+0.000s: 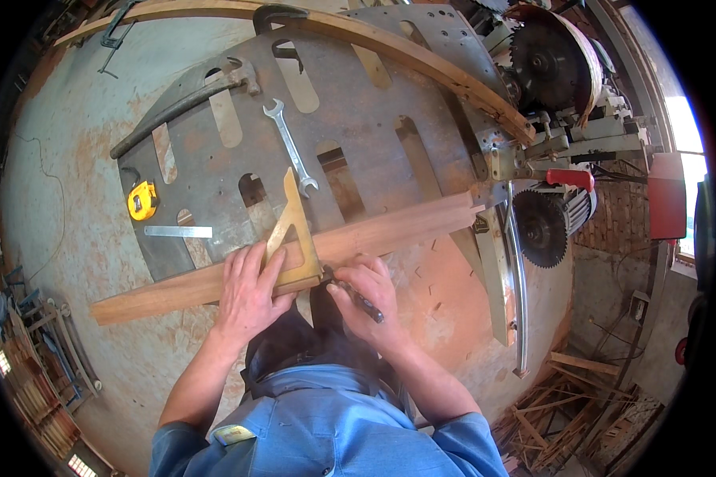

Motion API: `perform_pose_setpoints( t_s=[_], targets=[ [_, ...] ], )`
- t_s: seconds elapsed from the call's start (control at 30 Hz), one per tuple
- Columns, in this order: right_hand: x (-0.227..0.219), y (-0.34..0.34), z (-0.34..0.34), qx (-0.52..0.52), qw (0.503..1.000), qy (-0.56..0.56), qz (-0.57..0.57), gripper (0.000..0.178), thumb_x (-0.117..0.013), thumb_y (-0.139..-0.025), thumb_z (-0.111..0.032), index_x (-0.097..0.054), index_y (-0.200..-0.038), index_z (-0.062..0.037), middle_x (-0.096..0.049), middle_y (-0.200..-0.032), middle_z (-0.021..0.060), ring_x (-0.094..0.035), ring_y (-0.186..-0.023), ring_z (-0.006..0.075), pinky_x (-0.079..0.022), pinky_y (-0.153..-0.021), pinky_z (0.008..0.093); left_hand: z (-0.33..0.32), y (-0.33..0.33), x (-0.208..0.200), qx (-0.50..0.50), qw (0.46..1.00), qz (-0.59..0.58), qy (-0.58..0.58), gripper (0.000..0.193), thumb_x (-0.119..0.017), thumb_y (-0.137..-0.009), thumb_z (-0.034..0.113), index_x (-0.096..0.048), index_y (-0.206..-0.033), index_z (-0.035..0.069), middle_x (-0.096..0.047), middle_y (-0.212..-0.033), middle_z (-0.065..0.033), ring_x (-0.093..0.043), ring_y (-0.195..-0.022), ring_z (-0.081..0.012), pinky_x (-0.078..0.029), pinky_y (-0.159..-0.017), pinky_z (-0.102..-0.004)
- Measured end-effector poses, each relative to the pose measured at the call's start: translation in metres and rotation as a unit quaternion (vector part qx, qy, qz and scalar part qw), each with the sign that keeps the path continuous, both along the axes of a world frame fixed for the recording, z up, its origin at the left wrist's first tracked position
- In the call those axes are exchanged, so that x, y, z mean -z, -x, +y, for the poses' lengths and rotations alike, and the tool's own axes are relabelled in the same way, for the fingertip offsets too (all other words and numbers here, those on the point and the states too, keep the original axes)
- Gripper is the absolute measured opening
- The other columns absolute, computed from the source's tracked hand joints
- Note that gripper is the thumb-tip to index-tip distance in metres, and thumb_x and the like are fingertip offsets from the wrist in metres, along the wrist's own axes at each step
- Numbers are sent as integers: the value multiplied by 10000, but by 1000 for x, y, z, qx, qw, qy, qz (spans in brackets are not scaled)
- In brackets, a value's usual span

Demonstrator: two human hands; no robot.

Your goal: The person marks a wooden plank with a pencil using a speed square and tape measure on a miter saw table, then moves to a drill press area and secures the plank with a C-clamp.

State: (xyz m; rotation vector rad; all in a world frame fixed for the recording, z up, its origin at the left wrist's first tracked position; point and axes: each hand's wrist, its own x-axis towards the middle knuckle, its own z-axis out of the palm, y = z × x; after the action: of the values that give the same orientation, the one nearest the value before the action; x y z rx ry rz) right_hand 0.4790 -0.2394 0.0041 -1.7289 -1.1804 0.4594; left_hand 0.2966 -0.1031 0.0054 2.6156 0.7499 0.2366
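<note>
A long reddish-brown wooden board point(374, 234) lies slantwise across the near edge of the metal table, in front of my body. On it stands a yellow triangular square point(295, 208), its base along the board's near edge. My left hand point(249, 290) grips the square and board, thumb near the square's base and fingers over the wood. Close to the square's lower right corner, my right hand point(366, 294) is closed round a dark-handled slim tool point(368, 308). The tip of this tool meets the board's near edge by the square; its exact kind is unclear.
On the slotted metal table point(215, 171) lie a hammer point(187, 103), an open-ended wrench point(292, 147), a yellow tape measure point(142, 201) and a short steel ruler point(178, 231). Circular saw blades point(542, 228) stand at the right. Wood scraps point(561, 405) lie on the floor.
</note>
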Motion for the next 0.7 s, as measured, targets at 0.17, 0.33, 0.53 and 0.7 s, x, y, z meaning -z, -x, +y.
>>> perform_pose_setpoints(
  t_s=[0.17,0.33,0.53,0.7],
  targets=[
    [-1,0,0,1,1000,-1,3,234,-794,-721,-45,-681,-925,-16,-671,-847,117,-618,-881,309,-468,-819,430,0,1,1,1,1000,2,1,789,-875,-581,166,-570,-1293,20,-498,-1304,-234,-504,-1182,-437,-406,-1029,-535],
    [-1,0,0,2,1000,1,6,234,-794,-723,-44,-681,-926,-16,-665,-838,117,-617,-881,309,-465,-823,429,0,1,0,1,1000,3,-1,758,-870,-595,180,-580,-1275,14,-498,-1294,-234,-503,-1182,-418,-400,-1034,-524],
    [-3,0,1,-1,1000,9,3,233,-791,-723,-44,-680,-927,-16,-661,-836,119,-614,-886,309,-459,-821,426,0,1,0,1,1000,9,4,777,-872,-596,177,-568,-1294,21,-493,-1305,-235,-499,-1189,-430,-397,-1039,-535],
    [-1,-1,1,-3,1000,2,2,237,-792,-722,-47,-682,-929,-17,-661,-840,119,-613,-889,309,-456,-820,428,0,1,2,2,1000,11,3,803,-877,-592,171,-555,-1314,28,-486,-1316,-235,-494,-1197,-443,-396,-1041,-543]
  ],
)
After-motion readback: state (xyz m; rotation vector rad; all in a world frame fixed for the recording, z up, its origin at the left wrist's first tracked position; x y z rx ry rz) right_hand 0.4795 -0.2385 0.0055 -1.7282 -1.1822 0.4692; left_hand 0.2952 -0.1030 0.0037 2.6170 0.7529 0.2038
